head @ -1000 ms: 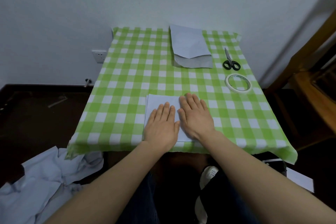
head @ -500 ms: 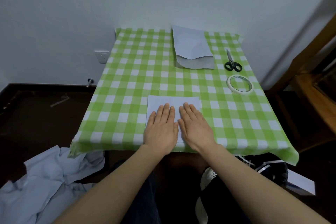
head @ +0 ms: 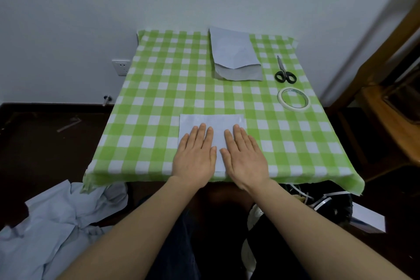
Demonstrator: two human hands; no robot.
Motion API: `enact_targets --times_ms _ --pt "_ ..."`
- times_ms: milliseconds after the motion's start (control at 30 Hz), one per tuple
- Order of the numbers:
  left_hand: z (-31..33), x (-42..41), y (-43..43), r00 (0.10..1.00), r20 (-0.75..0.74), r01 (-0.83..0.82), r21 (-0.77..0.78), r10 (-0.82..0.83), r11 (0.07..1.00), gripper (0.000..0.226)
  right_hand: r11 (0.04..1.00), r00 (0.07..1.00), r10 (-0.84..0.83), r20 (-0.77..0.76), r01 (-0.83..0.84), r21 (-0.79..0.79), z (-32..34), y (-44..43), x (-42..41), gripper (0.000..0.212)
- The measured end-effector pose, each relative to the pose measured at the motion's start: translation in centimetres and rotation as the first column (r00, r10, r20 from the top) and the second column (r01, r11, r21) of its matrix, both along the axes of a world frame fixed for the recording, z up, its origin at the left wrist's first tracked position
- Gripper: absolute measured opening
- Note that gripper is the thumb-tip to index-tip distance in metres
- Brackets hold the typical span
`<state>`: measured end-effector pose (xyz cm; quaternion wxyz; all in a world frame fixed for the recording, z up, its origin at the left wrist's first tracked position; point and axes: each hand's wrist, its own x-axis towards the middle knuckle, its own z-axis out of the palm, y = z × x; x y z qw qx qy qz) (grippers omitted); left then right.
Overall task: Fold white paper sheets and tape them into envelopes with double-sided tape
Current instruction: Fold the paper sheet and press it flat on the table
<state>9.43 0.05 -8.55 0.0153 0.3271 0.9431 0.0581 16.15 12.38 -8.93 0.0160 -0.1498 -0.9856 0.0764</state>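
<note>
The folded white sheet (head: 212,124) lay flat near the front edge of the green checked tablecloth (head: 159,88). The left hand (head: 196,157) and right hand (head: 244,157) pressed on its near half, palms down, fingers straight, slightly apart. Beyond lay a paper stack (head: 235,54), scissors (head: 284,71) and a tape roll (head: 293,99).

Scissors (head: 285,73) lie behind the tape roll (head: 293,99), right of the paper stack (head: 234,54).

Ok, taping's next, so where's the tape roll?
In the head view the tape roll lies flat on the right side of the table, just nearer than the scissors, beyond the right hand.
</note>
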Motion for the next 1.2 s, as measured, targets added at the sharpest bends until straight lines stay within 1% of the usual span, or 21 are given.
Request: enact_targets --times_ms 100,133,200,267,333,433,500,600,700,767,800,867,933,1000,1033,1100,1133,1200 --pt "-0.1 -0.1 -0.2 1.000 -0.002 0.015 0.017 -0.015 1.000 0.056 1.000 1.000 -0.008 -0.004 0.008 0.023 -0.1 0.5 0.4 0.071" --pt "-0.2 -0.2 -0.3 1.000 -0.008 0.019 0.013 -0.019 1.000 0.059 0.999 1.000 -0.010 0.007 0.010 0.032 -0.1 0.7 0.5 0.070" --pt "-0.3 -0.4 -0.6 0.999 -0.023 0.025 0.005 -0.024 1.000 0.072 0.999 0.999 -0.032 0.023 0.031 0.026 0.0 0.9 0.6 0.069" --pt "-0.4 -0.6 -1.1 0.999 -0.031 0.019 0.005 -0.018 1.000 0.078 0.999 1.000 -0.021 0.005 0.021 0.028 0.3 0.9 0.6 0.070" --pt "-0.3 -0.8 -1.7 1.000 -0.031 0.007 0.012 -0.007 1.000 0.078 0.999 1.000 0.026 -0.016 -0.026 0.030 0.1 1.0 0.6 0.075" --pt "-0.1 -1.1 -2.6 1.000 -0.027 -0.016 -0.004 0.016 1.000 0.079 0.999 0.998 0.019 -0.058 -0.017 0.027 -0.2 1.0 0.6 0.075" --pt "-0.1 -1.3 -2.9 0.999 -0.022 -0.026 -0.015 0.026 1.000 0.080 1.000 0.999 0.013 -0.047 -0.012 0.026 -0.4 1.0 0.7 0.074" --pt "-0.1 -1.4 -3.0 0.999 -0.020 -0.029 -0.028 0.028 0.999 0.081 1.000 1.000 0.022 -0.019 -0.022 0.019 -0.2 1.0 0.7 0.079" --pt "-0.1 -1.4 -3.0 1.000 -0.006 -0.030 -0.020 0.030 0.999 0.082 1.000 1.000 0.017 -0.012 -0.017 -0.003 0.0 1.1 0.7 0.076" --pt "0.4 -1.5 -3.0 1.000 -0.005 -0.023 -0.054 0.023 0.998 0.083 1.000 1.000 0.018 -0.010 -0.019 -0.008 0.2 1.1 0.7 0.076" --pt "0.9 -1.6 -2.8 1.000 -0.015 -0.019 -0.082 0.018 0.996 0.082 1.000 1.000 0.023 -0.011 -0.023 0.001 0.4 1.2 0.6 0.077" --pt "2.2 -2.1 -2.2 0.999 -0.039 -0.023 -0.116 0.019 0.993 0.069 1.000 1.000 0.025 -0.010 -0.025 0.010 1.3 1.1 0.0 0.079" --pt "3.5 -2.6 -1.2 0.998 -0.052 -0.043 -0.111 0.038 0.993 0.055 1.000 0.998 -0.016 -0.061 0.016 0.004 2.4 1.0 -1.0 0.080" --pt "4.0 -2.7 -0.3 0.996 -0.080 -0.049 -0.078 0.042 0.996 0.050 0.999 0.995 -0.036 -0.088 0.036 0.001 3.3 0.7 -2.1 0.079" --pt "3.9 -2.7 0.1 0.995 -0.093 -0.034 -0.061 0.028 0.998 0.049 1.000 0.997 -0.031 -0.077 0.030 -0.008 3.4 0.6 -2.7 0.073" --pt "3.4 -2.7 1.0 0.997 -0.078 0.007 -0.034 -0.009 0.999 0.051 0.999 0.999 -0.012 -0.036 0.010 -0.042 3.2 0.6 -3.8 0.055" --pt "3.1 -2.8 1.4 0.998 -0.054 0.017 -0.029 -0.019 0.999 0.051 0.997 1.000 -0.002 -0.016 0.001 -0.076 2.9 0.6 -4.2 0.051" --pt "2.3 -3.0 1.7 1.000 0.006 0.015 -0.042 -0.015 0.999 0.052 0.988 1.000 0.007 0.020 -0.004 -0.153 2.3 0.7 -4.5 0.050"
